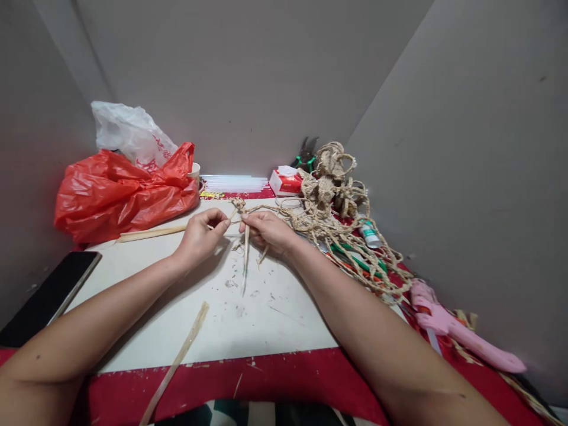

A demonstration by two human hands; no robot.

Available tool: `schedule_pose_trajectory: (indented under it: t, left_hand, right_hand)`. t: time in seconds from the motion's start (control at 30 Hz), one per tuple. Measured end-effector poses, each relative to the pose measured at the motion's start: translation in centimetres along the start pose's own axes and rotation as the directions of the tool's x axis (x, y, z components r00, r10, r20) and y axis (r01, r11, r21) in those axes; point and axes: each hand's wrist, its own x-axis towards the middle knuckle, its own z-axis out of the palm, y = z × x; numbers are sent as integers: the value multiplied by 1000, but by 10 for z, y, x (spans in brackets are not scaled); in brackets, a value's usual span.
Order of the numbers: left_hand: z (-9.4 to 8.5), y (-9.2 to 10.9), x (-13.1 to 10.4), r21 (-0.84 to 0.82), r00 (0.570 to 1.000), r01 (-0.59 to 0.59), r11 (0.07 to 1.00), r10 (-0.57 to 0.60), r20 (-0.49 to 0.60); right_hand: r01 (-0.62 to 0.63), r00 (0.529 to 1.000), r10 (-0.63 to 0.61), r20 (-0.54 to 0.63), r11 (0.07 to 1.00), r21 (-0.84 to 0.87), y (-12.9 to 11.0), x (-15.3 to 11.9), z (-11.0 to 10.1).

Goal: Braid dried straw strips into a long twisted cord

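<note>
My left hand (205, 232) is closed in a pinch on a pale, flat fibre strand, thumb against forefinger. Close beside it, my right hand (267, 231) grips the end of a braided straw cord (266, 207), with loose strands (247, 251) hanging below the fingers. A small frayed knot (238, 204) of the same fibre sits just above the gap between both hands. From the right hand the cord runs right into a tangled heap of braid (328, 204). Pale flat strips (151, 233) lie to the left of my left hand, and another strip (186, 340) hangs over the board's front edge.
A white board (284, 319) with scraps lies on red cloth (222, 384). On the left are a phone (51, 296), a red plastic bag (124, 192) and a white bag (128, 130). Clear glue sticks (235, 183), a tissue pack (285, 182), pliers (306, 155) and a pink glue gun (461, 331) stand around.
</note>
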Motion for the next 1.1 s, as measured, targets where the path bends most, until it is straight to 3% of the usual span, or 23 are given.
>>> schedule_pose_trajectory:
  t: [0.1, 0.2, 0.27, 0.33, 0.57, 0.73, 0.93, 1.1]
  left_hand:
    - [5, -5, 3, 8, 996, -61, 998, 60, 66]
    - [13, -12, 5, -209, 973, 113, 971, -65, 223]
    - [16, -14, 5, -292, 949, 246, 924, -168, 268]
    - [16, -12, 5, -305, 936, 310, 901, -231, 267]
    - [10, -1, 8, -257, 930, 348, 902, -298, 214]
    - [10, -4, 9, -220, 955, 231, 948, -178, 237]
    - [8, -4, 5, 55, 975, -45, 997, 32, 218]
    - [10, -7, 6, 96, 974, -61, 994, 38, 223]
  right_hand:
    - [-39, 997, 36, 73, 998, 45, 0, 0, 1]
    - [-70, 993, 60, 99, 992, 101, 0, 0, 1]
    - [-90, 991, 76, 112, 988, 125, 0, -1, 0]
    - [-101, 988, 84, 126, 986, 134, -1, -1, 0]
    - [-116, 987, 105, 119, 988, 97, -3, -4, 4]
    - [-100, 989, 87, 122, 990, 100, -1, -3, 4]
    - [-81, 988, 69, 138, 993, 90, 3, -1, 2]
    - [-63, 987, 49, 153, 994, 87, 5, 0, 2]
